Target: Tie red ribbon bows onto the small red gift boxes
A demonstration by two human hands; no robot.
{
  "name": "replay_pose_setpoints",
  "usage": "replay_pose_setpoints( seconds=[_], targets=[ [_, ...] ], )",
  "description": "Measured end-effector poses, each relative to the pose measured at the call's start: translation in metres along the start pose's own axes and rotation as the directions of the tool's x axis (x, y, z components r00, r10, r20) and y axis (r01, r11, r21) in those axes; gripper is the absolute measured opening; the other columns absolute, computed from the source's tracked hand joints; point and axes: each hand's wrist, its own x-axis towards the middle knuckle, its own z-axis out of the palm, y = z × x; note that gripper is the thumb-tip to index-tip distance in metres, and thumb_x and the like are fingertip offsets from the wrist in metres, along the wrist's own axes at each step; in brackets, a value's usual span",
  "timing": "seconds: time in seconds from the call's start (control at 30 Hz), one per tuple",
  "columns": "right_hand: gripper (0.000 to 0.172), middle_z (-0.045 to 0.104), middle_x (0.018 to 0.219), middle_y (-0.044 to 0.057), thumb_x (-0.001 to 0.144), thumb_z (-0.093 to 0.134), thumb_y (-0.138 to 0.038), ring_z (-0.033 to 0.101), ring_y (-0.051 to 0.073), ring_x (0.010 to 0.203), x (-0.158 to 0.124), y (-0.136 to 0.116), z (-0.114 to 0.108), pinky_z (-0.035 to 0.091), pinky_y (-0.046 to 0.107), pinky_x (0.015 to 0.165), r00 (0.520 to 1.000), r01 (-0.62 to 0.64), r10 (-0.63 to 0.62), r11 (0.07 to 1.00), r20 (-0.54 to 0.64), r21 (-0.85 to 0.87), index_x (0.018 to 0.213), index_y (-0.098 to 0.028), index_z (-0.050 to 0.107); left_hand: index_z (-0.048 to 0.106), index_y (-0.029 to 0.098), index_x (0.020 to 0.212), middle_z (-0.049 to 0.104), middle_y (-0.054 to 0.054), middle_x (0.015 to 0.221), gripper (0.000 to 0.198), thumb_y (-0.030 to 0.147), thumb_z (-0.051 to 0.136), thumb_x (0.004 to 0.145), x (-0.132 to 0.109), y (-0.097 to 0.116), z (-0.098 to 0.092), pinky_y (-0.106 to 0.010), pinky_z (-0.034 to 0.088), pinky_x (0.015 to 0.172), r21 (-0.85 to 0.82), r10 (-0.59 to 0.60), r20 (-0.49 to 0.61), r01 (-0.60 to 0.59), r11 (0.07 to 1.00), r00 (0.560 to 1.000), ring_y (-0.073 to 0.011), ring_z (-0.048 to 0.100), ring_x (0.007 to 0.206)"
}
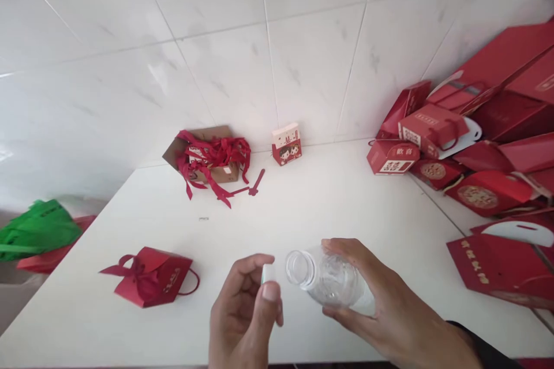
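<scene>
My right hand [381,294] is wrapped around a clear plastic bottle [333,277], whose uncapped mouth points left. Just left of that mouth, my left hand [249,311] pinches a small white bottle cap [269,273] between thumb and fingers. Cap and bottle are apart. Further left on the white table [311,207] sits a red gift box [153,277] with a ribbon bow and a cord handle.
An open cardboard box [236,173] of red ribbons stands by the wall, with a ribbon piece [257,181] beside it. A small printed box [286,144] is at the back. Many red gift boxes [393,155] are piled at right. A green bag [41,228] lies at far left.
</scene>
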Motion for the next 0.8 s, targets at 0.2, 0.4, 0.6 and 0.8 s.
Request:
replay_pose_setpoints(
  seconds=[0.2,0.4,0.6,0.8],
  targets=[
    [0.069,0.056,0.141,0.009,0.093,0.066,-0.022,0.062,0.027,0.124,0.005,0.011,0.009,0.058,0.041,0.100,1.000,0.003,-0.003,1.000,0.011,0.009,0.150,-0.035,0.029,0.066,0.021,0.095,0.052,0.005,0.059,0.046,0.066,0.070,0.082,0.009,0.013,0.021,-0.021,0.041,0.056,0.014,-0.045,0.025,0.045,0.999,0.999,-0.0107,0.046,0.056],
    [0.065,0.054,0.140,0.012,0.097,0.058,-0.017,0.059,0.029,0.126,0.006,0.021,0.013,0.059,0.046,0.098,0.999,0.024,-0.022,0.998,0.046,-0.050,0.152,-0.034,0.029,0.070,0.023,0.095,0.060,0.002,0.069,0.041,0.062,0.075,0.081,0.013,0.008,0.018,-0.021,0.043,0.059,0.067,-0.011,-0.007,0.011,0.998,1.000,-0.0111,0.049,0.062],
    [0.068,0.053,0.141,0.013,0.096,0.061,-0.017,0.057,0.030,0.128,0.003,0.025,0.020,0.058,0.050,0.099,0.996,-0.005,0.009,0.999,0.086,-0.047,0.153,-0.034,0.028,0.077,0.027,0.100,0.066,-0.003,0.098,0.027,0.048,0.078,0.083,0.020,0.000,0.016,-0.025,0.050,0.077,0.084,0.084,0.097,-0.092,0.992,0.992,-0.0160,0.061,0.089],
    [0.071,0.052,0.141,0.012,0.093,0.061,-0.012,0.058,0.030,0.126,0.004,0.024,0.024,0.059,0.050,0.098,0.997,-0.029,0.029,1.000,0.076,-0.012,0.152,-0.035,0.028,0.078,0.034,0.114,0.065,-0.005,0.112,0.027,0.041,0.074,0.088,0.017,0.002,0.018,-0.023,0.053,0.086,0.092,0.124,0.107,-0.134,0.987,0.986,-0.0192,0.060,0.111]
  ],
)
